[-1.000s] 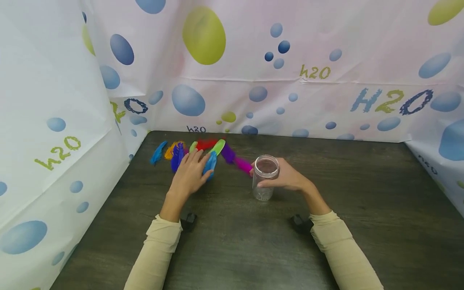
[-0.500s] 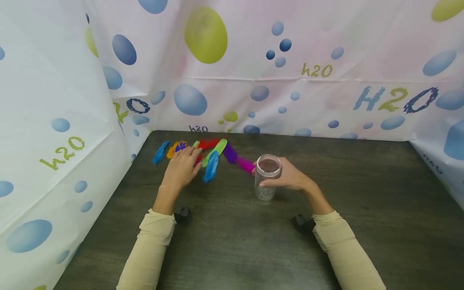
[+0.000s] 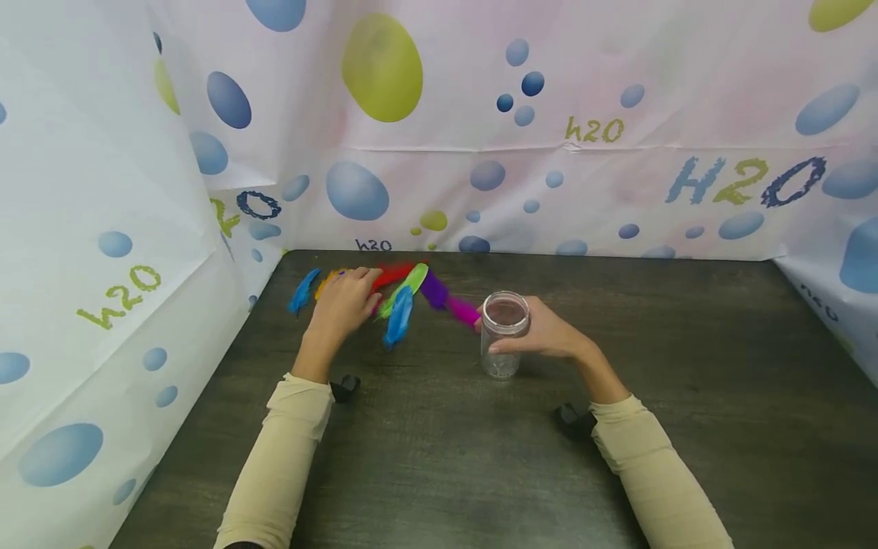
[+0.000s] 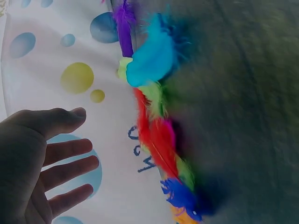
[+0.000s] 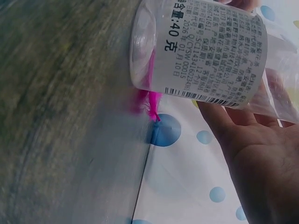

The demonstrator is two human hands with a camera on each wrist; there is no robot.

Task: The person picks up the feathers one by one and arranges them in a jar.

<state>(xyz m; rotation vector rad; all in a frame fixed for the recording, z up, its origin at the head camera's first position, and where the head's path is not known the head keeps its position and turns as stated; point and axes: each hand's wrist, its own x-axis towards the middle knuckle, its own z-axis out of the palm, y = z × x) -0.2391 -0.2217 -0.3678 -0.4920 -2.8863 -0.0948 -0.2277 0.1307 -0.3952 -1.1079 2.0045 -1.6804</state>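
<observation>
My right hand (image 3: 549, 333) grips a clear plastic jar (image 3: 498, 364) without a lid, which stands upright on the table. In the right wrist view the jar carries a white printed label (image 5: 210, 53). My left hand (image 3: 341, 305) is over the left part of a row of coloured feathers, its fingers loosely spread and holding nothing in the left wrist view. Beside its thumb lie a light blue feather (image 3: 399, 316), a green feather (image 3: 414, 284) and a red feather (image 3: 398, 272). An orange feather (image 3: 322, 285) and a dark blue feather (image 4: 181, 195) are partly hidden under the hand.
A blue feather (image 3: 303, 291) lies apart at the far left. Purple (image 3: 434, 290) and magenta (image 3: 463, 310) feathers reach toward the jar. A printed sheet (image 3: 604, 91) rises along the back of the dark table (image 3: 439, 457) and its left side.
My left hand has moved left from the light blue feather, then slightly forward, over the orange and dark blue feathers. My right hand keeps its hold on the jar in the same place.
</observation>
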